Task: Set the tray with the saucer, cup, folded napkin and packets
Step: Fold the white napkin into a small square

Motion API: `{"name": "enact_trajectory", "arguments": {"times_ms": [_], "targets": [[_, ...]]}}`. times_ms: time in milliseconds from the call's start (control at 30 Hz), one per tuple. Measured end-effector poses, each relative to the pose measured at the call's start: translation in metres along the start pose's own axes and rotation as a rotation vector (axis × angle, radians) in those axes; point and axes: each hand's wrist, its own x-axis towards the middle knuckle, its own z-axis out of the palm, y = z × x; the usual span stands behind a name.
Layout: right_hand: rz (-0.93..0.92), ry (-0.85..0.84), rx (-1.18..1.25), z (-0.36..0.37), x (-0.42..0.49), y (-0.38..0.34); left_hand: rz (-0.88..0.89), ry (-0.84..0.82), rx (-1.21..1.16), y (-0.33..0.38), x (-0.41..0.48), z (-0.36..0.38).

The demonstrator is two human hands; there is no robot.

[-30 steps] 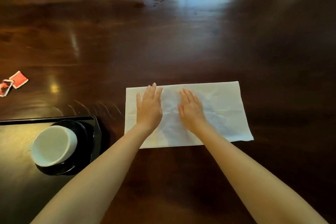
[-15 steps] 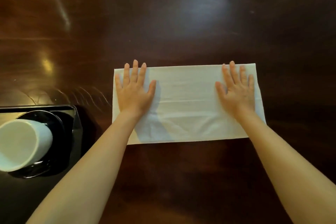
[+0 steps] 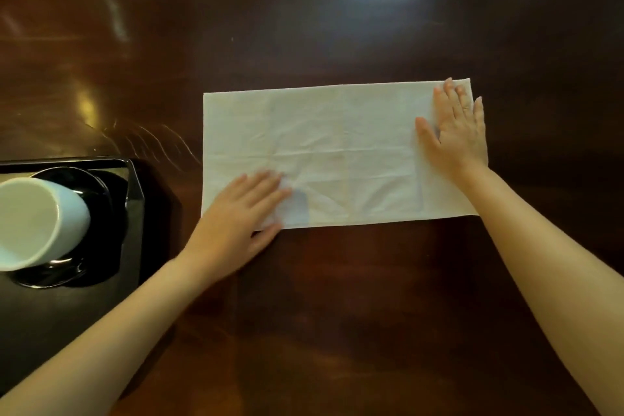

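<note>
A white napkin (image 3: 337,152) lies flat as a long rectangle on the dark wooden table. My left hand (image 3: 239,216) rests flat on its near left corner, fingers spread. My right hand (image 3: 456,132) presses flat on its right end, fingertips near the far right corner. At the left edge a black tray (image 3: 135,199) carries a black saucer (image 3: 104,189) with a white cup (image 3: 37,223) standing on it. No packets are in view.
The glossy brown table (image 3: 337,27) stretches around the napkin, with light glare at the far middle and scratch marks (image 3: 158,142) between tray and napkin.
My left hand slid from the napkin's far left down to its near left corner. My right hand shifted slightly further right. The view moved lower and closer.
</note>
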Motion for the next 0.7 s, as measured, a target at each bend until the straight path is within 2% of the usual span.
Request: {"name": "enact_trajectory", "arguments": {"times_ms": [100,200,233,367,500,600,700], "targets": [[-0.16,0.002,0.114,-0.017,-0.02,-0.012,0.083,-0.019,0.128,0.005,-0.024,-0.004],[-0.508,-0.011,-0.057,-0.034,-0.067,-0.028,0.099,0.0,0.287,0.0,-0.029,0.0],[-0.56,-0.058,-0.14,-0.038,-0.084,-0.031,0.073,0.007,0.298,-0.001,-0.03,0.001],[-0.481,-0.212,-0.339,-0.04,-0.119,-0.035,-0.011,0.064,0.278,0.001,-0.029,0.002],[-0.427,-0.278,-0.448,-0.032,-0.118,-0.053,-0.106,0.061,0.225,0.006,-0.021,-0.001],[-0.369,-0.233,-0.467,-0.031,-0.12,-0.063,-0.1,0.078,0.201,0.006,-0.022,-0.003],[-0.497,-0.142,-0.612,-0.021,-0.128,-0.063,-0.032,0.097,0.235,0.004,-0.027,-0.004]]}}
